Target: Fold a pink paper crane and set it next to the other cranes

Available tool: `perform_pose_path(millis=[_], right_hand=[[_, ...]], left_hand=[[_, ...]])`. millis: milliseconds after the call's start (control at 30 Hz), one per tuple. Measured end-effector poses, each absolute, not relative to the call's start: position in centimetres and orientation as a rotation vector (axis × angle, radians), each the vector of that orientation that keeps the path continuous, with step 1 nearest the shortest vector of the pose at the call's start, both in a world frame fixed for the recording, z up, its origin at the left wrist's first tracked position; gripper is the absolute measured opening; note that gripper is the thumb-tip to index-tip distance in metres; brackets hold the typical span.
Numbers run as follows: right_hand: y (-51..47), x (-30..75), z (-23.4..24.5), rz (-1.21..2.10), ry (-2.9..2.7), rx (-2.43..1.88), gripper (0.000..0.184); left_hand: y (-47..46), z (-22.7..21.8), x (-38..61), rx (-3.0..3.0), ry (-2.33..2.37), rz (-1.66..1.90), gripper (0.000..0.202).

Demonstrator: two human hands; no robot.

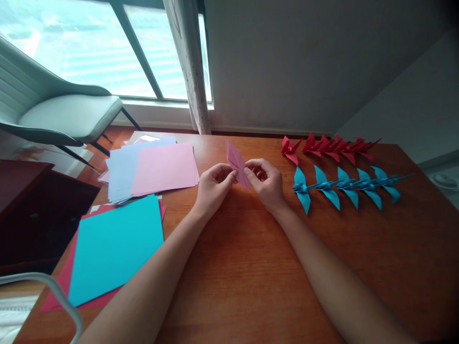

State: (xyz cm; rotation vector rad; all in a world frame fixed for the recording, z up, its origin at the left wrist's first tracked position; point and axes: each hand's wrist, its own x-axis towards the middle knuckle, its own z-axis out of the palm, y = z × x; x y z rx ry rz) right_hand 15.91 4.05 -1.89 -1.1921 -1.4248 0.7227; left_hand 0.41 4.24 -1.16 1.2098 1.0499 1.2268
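Observation:
A pink folded paper piece (235, 158), narrow and pointed at its upper end, is held up just above the table between my two hands. My left hand (215, 187) pinches its left side between thumb and fingers. On the opposite side, my right hand (264, 183) grips it with the thumb pressed against the paper. The fingertips hide part of the folds. To the right stands a row of blue paper cranes (347, 185), and behind them a row of red paper cranes (335, 147).
Pink paper sheets (165, 167) overlap pale blue sheets (122, 174) at the back left. Nearer lies a turquoise sheet (116, 248) over red paper (66, 282). The wooden table (244, 282) reaches towards a wall and curtain (190, 62). A chair (71, 114) stands by the window.

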Motion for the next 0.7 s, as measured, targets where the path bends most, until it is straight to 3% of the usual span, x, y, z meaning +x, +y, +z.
perform_pose_path(millis=[167,367,700], right_hand=[[4.43,16.04,-2.03,0.860,-1.303,-1.187,0.017],[4.73,16.14,-2.24,0.998,-1.169,-1.102,0.019],[4.62,16.14,-2.33,0.897,-1.297,-1.140,0.015]], left_hand=[[4.07,-0.76,0.23,1.223,1.019,1.189,0.015],[4.07,-0.62,0.05,1.251,1.035,1.191,0.023],[4.18,-1.08,0.28,1.281,1.044,1.202,0.024]])
